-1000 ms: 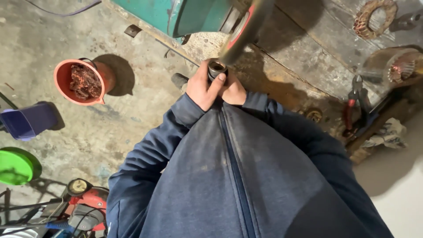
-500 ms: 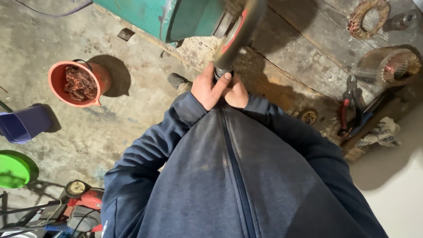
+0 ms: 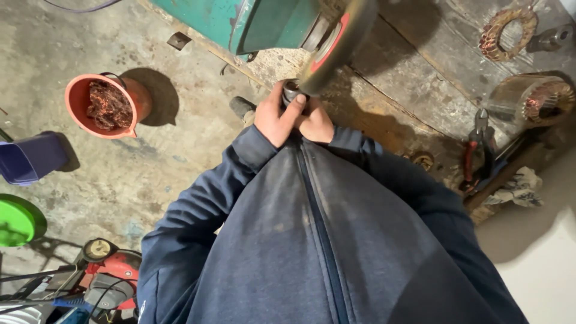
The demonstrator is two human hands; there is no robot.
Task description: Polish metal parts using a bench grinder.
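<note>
Left hand (image 3: pixel 277 118) and right hand (image 3: pixel 316 123) clamp together round the metal cylinder (image 3: pixel 292 90); pressed up to the grinding wheel (image 3: pixel 339 42) for steadiness.

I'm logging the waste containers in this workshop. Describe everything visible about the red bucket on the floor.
The red bucket is a round plastic-looking pail with a thick rim and a thin dark wire handle at its upper edge. It stands upright on the stained concrete floor, left of the person, casting a shadow to its right. Tangled reddish-brown, copper-like scrap fills it. Nothing else touches it.
</note>
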